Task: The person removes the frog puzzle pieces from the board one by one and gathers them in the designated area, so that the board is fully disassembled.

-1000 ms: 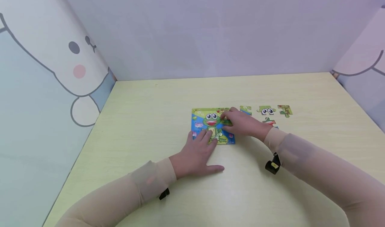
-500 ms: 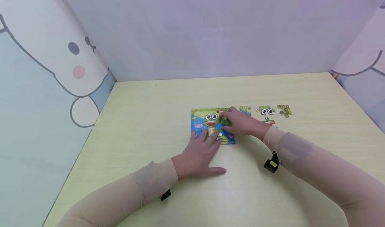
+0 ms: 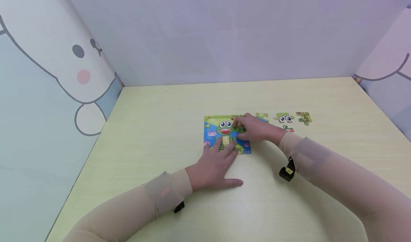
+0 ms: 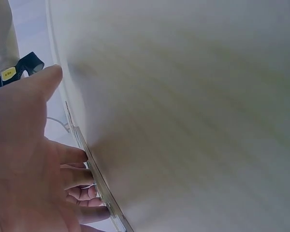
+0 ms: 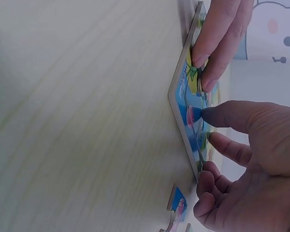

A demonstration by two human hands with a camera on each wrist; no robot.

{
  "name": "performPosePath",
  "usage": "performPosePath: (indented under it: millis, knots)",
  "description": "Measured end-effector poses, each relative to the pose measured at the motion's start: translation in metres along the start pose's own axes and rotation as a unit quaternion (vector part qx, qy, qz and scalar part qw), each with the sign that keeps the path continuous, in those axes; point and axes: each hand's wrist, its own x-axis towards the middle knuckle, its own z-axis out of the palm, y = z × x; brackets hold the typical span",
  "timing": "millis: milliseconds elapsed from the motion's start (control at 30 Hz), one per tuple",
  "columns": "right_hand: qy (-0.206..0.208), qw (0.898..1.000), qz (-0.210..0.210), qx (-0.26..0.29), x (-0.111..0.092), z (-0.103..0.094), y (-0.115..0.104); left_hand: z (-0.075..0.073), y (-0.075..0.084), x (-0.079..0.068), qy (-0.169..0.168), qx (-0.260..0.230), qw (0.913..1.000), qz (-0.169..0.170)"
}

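A frog jigsaw puzzle [image 3: 210,128] lies flat on the table in the head view, with both hands on it. My left hand [image 3: 216,165] rests across its lower edge, fingers spread and thumb out to the side on the tabletop. From the right, my right hand [image 3: 257,129] reaches over the puzzle's right side. In the right wrist view its thumb and index finger pinch a puzzle piece [image 5: 201,127] at the board, the other fingers curled below. Two left fingertips [image 5: 201,60] press the board nearby. The right hand hides part of the puzzle's right side.
Loose pieces lie right of the puzzle: a green and blue corner piece [image 3: 261,117], one with frog eyes [image 3: 284,118], a brown and green one [image 3: 304,118] and a red-mouthed one [image 3: 288,129] partly behind the right wrist. The table [image 3: 154,128] meets a pale back wall.
My left hand has slid slightly right and down along the puzzle's lower part. The right hand has shifted slightly left, still at the puzzle's right side.
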Motion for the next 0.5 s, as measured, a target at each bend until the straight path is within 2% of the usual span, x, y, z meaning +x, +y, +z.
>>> performPosePath:
  millis: [500]
  knots:
    - [0.028, 0.999, -0.014, 0.044, -0.0051, -0.0006, -0.0027, 0.0010, 0.0002, 0.0008, 0.002, -0.004, 1.0000, -0.002]
